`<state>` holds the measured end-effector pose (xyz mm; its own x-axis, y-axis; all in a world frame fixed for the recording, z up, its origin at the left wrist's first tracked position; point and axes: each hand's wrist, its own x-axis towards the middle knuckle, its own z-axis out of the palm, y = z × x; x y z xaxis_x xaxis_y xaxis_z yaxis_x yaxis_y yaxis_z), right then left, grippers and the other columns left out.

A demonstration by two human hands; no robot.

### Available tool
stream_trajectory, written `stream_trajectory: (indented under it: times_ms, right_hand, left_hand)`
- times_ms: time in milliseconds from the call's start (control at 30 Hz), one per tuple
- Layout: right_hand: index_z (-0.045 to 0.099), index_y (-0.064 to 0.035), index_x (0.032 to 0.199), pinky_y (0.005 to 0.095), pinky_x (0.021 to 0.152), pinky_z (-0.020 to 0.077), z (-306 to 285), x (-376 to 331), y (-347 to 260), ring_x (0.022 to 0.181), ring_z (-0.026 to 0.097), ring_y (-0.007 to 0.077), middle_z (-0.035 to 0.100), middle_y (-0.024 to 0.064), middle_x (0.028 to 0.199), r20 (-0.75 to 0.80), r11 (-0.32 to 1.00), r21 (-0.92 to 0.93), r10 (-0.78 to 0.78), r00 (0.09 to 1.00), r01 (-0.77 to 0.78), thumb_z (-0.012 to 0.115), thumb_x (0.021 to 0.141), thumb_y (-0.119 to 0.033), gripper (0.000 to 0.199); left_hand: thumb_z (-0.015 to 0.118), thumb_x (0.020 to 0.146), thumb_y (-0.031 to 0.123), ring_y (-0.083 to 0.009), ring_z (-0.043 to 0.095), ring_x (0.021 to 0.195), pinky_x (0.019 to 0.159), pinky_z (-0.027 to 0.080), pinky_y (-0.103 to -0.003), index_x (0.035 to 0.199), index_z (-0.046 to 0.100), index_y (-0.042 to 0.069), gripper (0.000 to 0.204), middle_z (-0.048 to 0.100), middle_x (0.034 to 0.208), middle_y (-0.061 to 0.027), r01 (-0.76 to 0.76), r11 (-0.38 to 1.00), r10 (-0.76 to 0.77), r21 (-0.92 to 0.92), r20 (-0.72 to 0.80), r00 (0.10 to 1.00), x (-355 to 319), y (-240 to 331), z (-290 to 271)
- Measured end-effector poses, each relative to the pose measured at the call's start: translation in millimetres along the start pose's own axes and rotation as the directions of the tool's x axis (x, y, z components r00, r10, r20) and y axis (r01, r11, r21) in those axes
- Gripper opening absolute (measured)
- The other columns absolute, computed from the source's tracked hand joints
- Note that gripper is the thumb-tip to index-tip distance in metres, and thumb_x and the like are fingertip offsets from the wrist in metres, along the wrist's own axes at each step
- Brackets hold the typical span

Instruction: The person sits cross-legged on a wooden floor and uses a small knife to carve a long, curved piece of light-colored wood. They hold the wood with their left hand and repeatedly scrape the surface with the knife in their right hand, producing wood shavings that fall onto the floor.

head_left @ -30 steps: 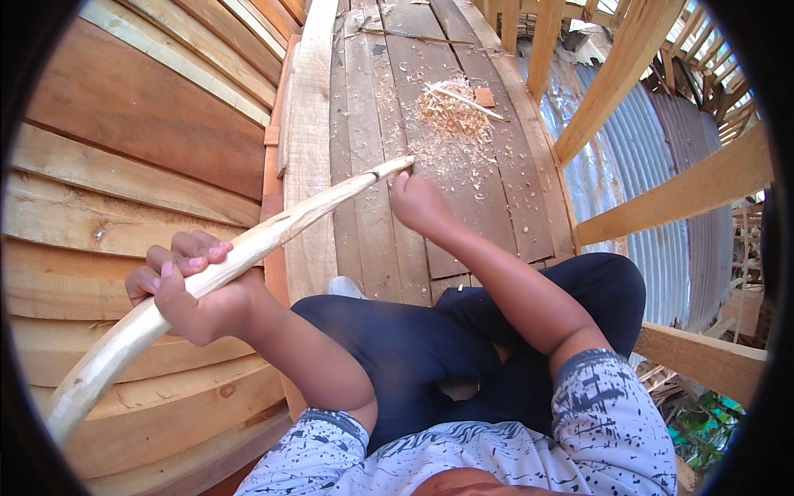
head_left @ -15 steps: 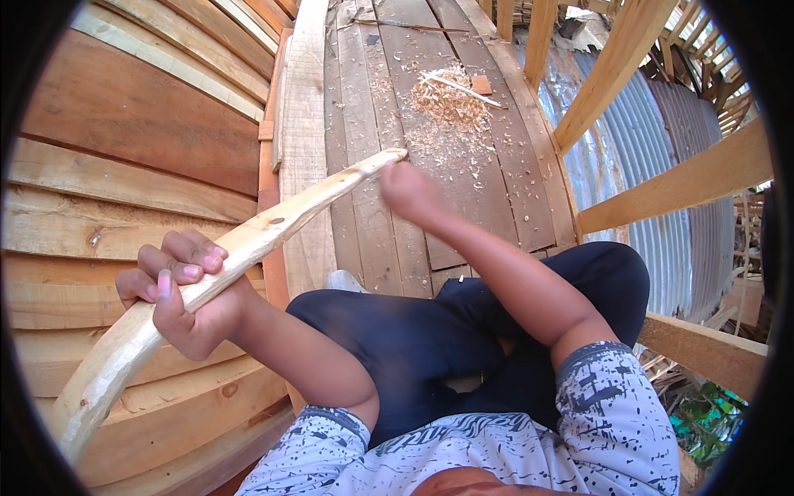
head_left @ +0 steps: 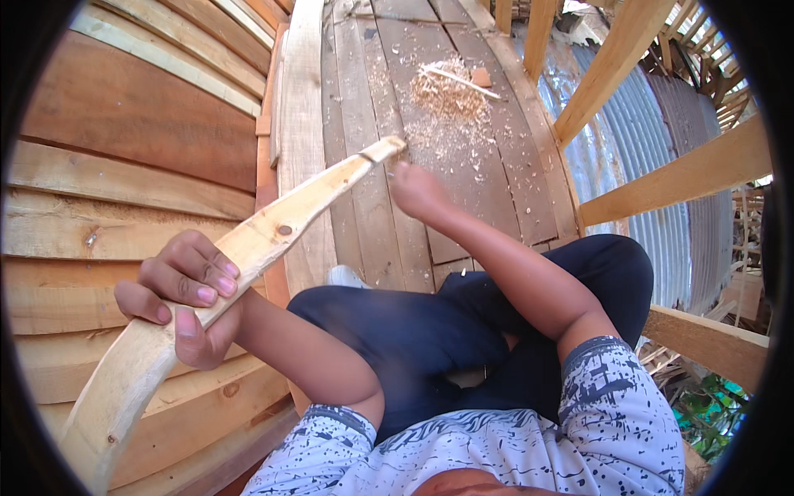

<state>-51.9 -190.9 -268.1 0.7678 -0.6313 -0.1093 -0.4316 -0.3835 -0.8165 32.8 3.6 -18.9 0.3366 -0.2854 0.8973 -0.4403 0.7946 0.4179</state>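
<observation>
My left hand is wrapped round a long, pale, curved piece of wood, gripping it partway along. The wood slants from the lower left up to a narrow tip near the middle, with its broad face and a dark knot turned upward. Just beside that tip is my right hand, closed in a fist. Something small and thin shows at its edge, too blurred to name. A dark mark crosses the wood near the tip; whether it is a blade or a notch I cannot tell.
A heap of wood shavings with a pale stick and a small reddish block lies on the plank floor. A stacked-board wall stands close on the left. Wooden rails and corrugated metal sheets are on the right.
The wood has rolled in my left hand, so its broad face and knot now show more. My left fingers have shifted along it. My right hand has moved slightly right and nearer to me.
</observation>
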Motion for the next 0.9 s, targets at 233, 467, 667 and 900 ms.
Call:
stream_trajectory:
  times_ms: [233,467,667,900]
  right_hand:
    - [0.06,0.0085,0.073,0.0544,0.077,0.0478,-2.7,11.6,1.9,0.076,0.061,0.0504,0.061,0.0345,0.078,-0.12,0.999,0.026,0.03,0.992,-0.027,0.03,0.102,-0.034,0.06]
    - [0.058,0.0052,0.079,0.0534,0.07,0.0449,-13.0,-51.8,-103.3,0.07,0.058,0.0455,0.06,0.0283,0.073,0.105,0.944,0.236,-0.26,0.96,0.23,0.04,0.102,-0.033,0.048]
    - [0.056,0.0031,0.078,0.0492,0.064,0.0437,-4.0,-7.6,-29.6,0.063,0.054,0.042,0.057,0.0245,0.068,0.091,0.96,0.23,-0.184,0.979,0.159,0.039,0.103,-0.033,0.047]
    - [0.06,0.0061,0.082,0.0547,0.072,0.047,-14.8,-27.2,-71.2,0.072,0.06,0.0487,0.063,0.0287,0.075,0.042,0.972,0.111,-0.212,0.976,0.206,0.04,0.102,-0.026,0.043]
  left_hand:
    - [0.057,0.076,0.014,-0.0133,0.044,0.043,0.045,0.041,-0.026,0.083,0.041,0.013,0.018,0.049,0.06,-0.0043,0.004,1.0,-0.004,-0.025,0.01,1.0,0.1,-2.5,-28.5]
    - [0.052,0.071,0.012,-0.0146,0.037,0.041,0.044,0.034,-0.026,0.071,0.04,0.014,0.012,0.039,0.054,-0.0033,0.177,0.948,-0.001,0.266,-0.551,0.835,2.6,8.8,-15.4]
    - [0.05,0.071,0.014,-0.0143,0.031,0.043,0.043,0.029,-0.025,0.064,0.032,0.013,0.02,0.03,0.053,-0.0019,0.319,0.859,0.111,0.401,-0.753,0.649,15.7,4.9,3.6]
    - [0.05,0.072,0.014,-0.0142,0.025,0.044,0.043,0.026,-0.025,0.062,0.03,0.013,0.022,0.028,0.054,-0.0013,0.359,0.843,0.145,0.4,-0.812,0.565,19.3,5.6,15.0]
